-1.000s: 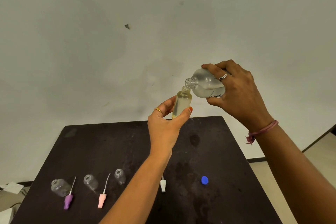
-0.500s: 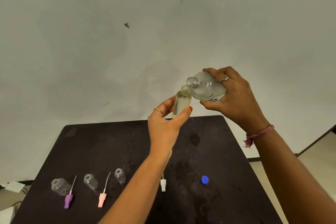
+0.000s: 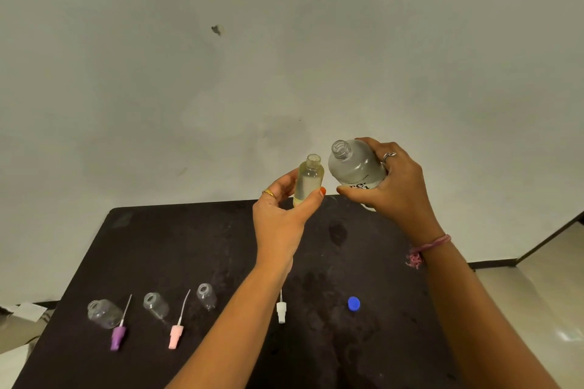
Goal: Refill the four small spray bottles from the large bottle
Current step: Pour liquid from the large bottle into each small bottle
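You've tipped the large bottle [image 3: 357, 167] back upright, off the small spray bottle [image 3: 308, 180], which is nearly full. Your right hand [image 3: 392, 186] grips the large one; your left hand [image 3: 284, 215] pinches the small one above the black table [image 3: 189, 246]. Three empty bottles [image 3: 155, 305] stand below.

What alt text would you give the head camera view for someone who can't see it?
A left hand holds a small filled bottle upright beside a large uncapped bottle held in the right hand, above a dark table. On it lie three empty small bottles, three spray tops and a blue cap.
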Action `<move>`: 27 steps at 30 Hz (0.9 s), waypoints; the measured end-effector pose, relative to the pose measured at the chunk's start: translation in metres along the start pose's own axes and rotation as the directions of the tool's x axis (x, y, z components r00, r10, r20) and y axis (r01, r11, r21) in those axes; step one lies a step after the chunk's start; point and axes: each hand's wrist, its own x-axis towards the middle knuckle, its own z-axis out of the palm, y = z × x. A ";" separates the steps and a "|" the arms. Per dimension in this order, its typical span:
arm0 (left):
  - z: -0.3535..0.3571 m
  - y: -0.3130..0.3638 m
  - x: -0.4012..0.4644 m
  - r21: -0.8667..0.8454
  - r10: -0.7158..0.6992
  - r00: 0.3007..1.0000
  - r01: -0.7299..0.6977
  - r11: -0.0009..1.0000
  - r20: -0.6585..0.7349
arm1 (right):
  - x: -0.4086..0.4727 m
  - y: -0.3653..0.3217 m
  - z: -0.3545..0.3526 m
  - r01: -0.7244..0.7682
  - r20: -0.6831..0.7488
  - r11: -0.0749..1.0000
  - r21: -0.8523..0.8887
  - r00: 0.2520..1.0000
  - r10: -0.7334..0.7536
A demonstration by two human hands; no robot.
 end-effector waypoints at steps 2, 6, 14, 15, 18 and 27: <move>-0.002 -0.006 -0.001 0.001 0.000 1.000 0.000 1.000 0.003 | -0.005 0.006 0.006 -0.067 0.006 0.995 0.069 0.998 0.067; -0.006 -0.020 -0.002 0.014 -0.006 1.000 0.006 1.000 0.004 | -0.018 0.020 0.019 -0.193 0.034 0.958 0.211 0.981 0.190; -0.027 -0.059 -0.008 0.095 -0.025 0.999 0.027 0.995 -0.021 | -0.044 0.036 0.043 -0.344 0.130 0.848 0.404 0.939 0.319; -0.031 -0.065 -0.009 0.106 -0.030 0.999 0.032 0.994 -0.023 | -0.047 0.038 0.046 -0.360 0.136 0.838 0.411 0.933 0.334; -0.044 -0.083 -0.012 0.127 -0.052 0.998 0.056 0.990 -0.029 | -0.059 0.045 0.057 -0.393 0.157 0.825 0.406 0.919 0.360; -0.084 -0.138 -0.027 0.176 -0.157 0.983 0.172 0.969 -0.096 | -0.096 0.060 0.088 -0.450 0.173 0.806 0.384 0.893 0.416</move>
